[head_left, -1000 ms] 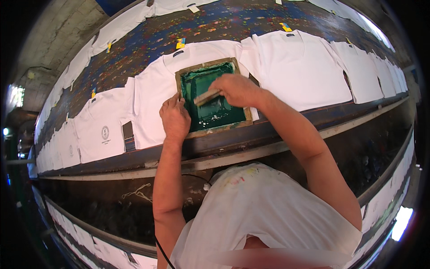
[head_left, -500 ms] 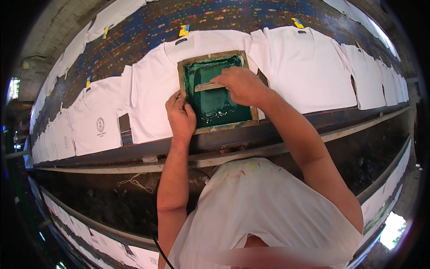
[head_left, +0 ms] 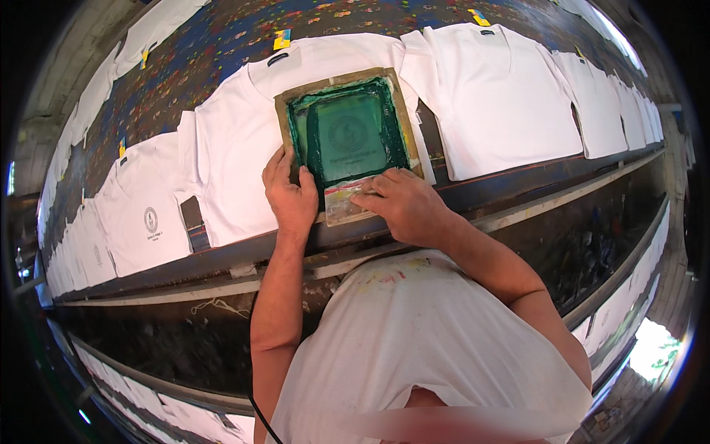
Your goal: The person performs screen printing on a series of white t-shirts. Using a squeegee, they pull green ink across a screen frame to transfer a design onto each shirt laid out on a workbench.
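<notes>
A screen printing frame (head_left: pixel 285 112) with green mesh lies on a white T-shirt (head_left: pixel 235 140) on the long table. A dark round emblem shows through the mesh. My left hand (head_left: pixel 291 194) grips the frame's left side near its lower corner, thumb towards the inside. In my right hand (head_left: pixel 403 203) is a flat, stained squeegee (head_left: pixel 345 204), tilted at the near end of the frame, its blade down by the mesh. The fingers are closed over its right part and hide it there.
To the left lies a T-shirt (head_left: pixel 148 214) bearing a small dark emblem. Another white T-shirt (head_left: pixel 503 103) lies on the right, with more beyond. Yellow-and-blue tags (head_left: pixel 282 39) stick up at several collars. A rail (head_left: pixel 510 217) runs along the table's near side.
My right hand has drawn the squeegee from the frame's upper middle down to its near end, tilting it flatter. The emblem in the mesh now shows. My left hand stays on the frame.
</notes>
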